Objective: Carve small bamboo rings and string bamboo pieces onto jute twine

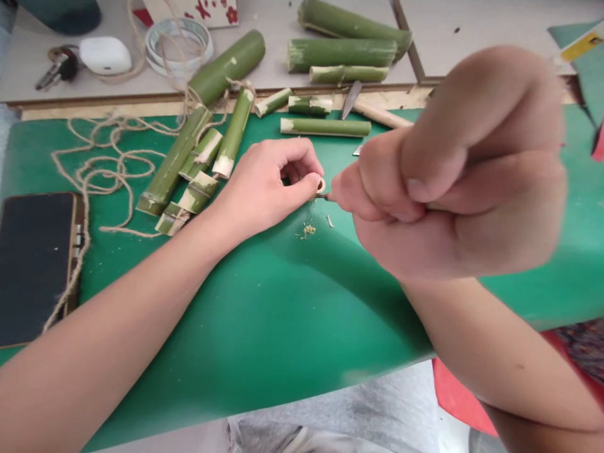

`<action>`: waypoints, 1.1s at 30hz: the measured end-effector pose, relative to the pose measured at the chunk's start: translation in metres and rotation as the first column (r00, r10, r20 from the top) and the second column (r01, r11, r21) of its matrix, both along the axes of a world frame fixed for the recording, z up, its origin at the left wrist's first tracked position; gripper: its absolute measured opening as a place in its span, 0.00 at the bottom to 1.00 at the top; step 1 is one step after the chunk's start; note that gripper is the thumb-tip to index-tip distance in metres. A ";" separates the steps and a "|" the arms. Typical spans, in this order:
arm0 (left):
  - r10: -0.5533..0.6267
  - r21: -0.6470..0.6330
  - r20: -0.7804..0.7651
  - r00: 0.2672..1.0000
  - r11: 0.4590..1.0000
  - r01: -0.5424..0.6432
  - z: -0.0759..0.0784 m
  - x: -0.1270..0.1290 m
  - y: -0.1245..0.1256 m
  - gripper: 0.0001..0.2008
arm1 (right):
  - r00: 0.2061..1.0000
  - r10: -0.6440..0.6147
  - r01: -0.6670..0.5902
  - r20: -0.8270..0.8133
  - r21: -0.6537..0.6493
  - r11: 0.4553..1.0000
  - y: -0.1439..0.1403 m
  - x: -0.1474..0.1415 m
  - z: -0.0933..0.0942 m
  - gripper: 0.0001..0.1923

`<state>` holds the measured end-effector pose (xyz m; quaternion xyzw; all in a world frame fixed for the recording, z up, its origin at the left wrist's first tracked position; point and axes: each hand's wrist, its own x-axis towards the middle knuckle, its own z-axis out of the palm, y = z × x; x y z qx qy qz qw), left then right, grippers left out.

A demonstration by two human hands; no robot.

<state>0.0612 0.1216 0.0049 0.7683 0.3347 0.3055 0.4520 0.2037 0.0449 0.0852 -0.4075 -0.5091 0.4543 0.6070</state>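
Note:
My left hand (278,179) is closed around a small bamboo piece, mostly hidden by the fingers; its pale, hollow end (321,185) shows at the thumb tip. Close to the camera, my right hand (453,170) is a fist around a thin tool (326,197). Only the tool's narrow dark end shows, at the hollow end of the bamboo; whether it touches is unclear. Fine shavings (308,230) and a pale sliver (330,221) lie below on the green mat (264,327). Left of my left hand are bamboo pieces (201,154) tied with twine.
Several cut bamboo lengths (325,128) lie beyond my hands, near a wooden-handled tool (382,114) and a blade (351,100). Loose twine (101,157) and a phone (38,267) are at left. Tape rolls (179,47), a white case (104,55) and keys (59,66) sit behind.

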 end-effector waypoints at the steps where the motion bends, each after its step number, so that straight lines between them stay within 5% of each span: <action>1: -0.001 -0.001 0.001 1.000 1.000 0.001 0.000 0.000 0.000 0.04 | 1.000 -0.012 0.012 0.000 0.006 1.000 0.000 0.000 0.000 0.10; 9: 0.012 0.053 0.041 0.999 0.999 -0.014 0.000 -0.001 -0.001 0.07 | 0.993 0.116 -0.116 0.007 0.033 0.993 -0.005 0.003 -0.003 0.06; 33: -0.023 -0.005 -0.018 1.000 1.000 0.023 0.001 -0.003 0.000 0.04 | 0.992 0.007 -0.014 -0.124 -0.061 0.998 0.000 0.000 -0.008 0.08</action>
